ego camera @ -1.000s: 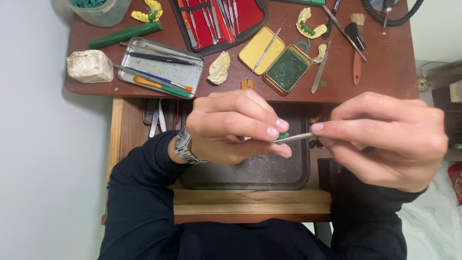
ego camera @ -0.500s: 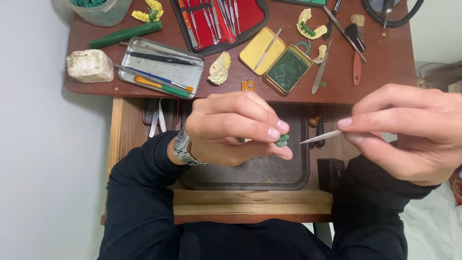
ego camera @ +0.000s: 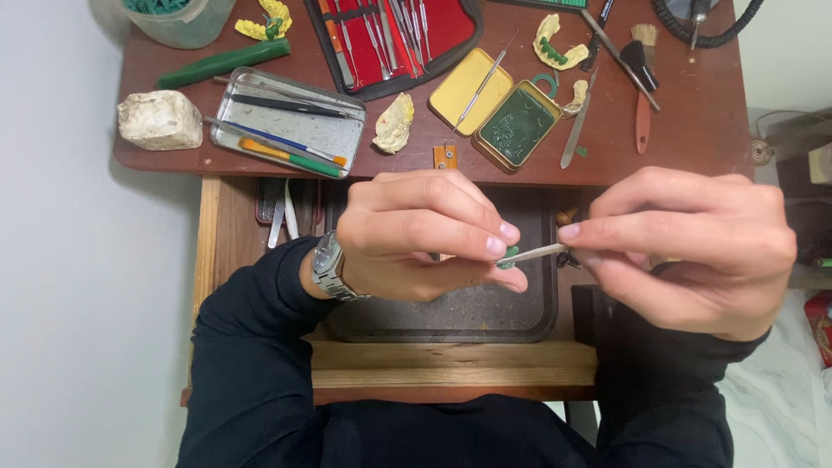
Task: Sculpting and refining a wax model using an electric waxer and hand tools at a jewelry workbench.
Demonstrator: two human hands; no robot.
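The small green wax piece is pinched at the fingertips of the left hand, held in the air above the dark tray that sits in the open drawer below the worktop. The worktop, a brown wooden surface, fills the upper part of the view. On it, toward the back, lies a red instrument case open with a row of metal tools. Left of centre is a flat metal tray holding a few pencils and handled tools, and beside that a rough whitish stone block. An open yellow tin lies right of centre, one half lined with green wax. A pale dental cast lies between the metal tray and the tin. A small brush rests near the right edge.

The right hand has its grip closed on a thin metal carving tool, whose tip touches the wax piece. The left grip is closed on that wax piece, thumb beneath and fingers above. A metal wristwatch sits on the left wrist.
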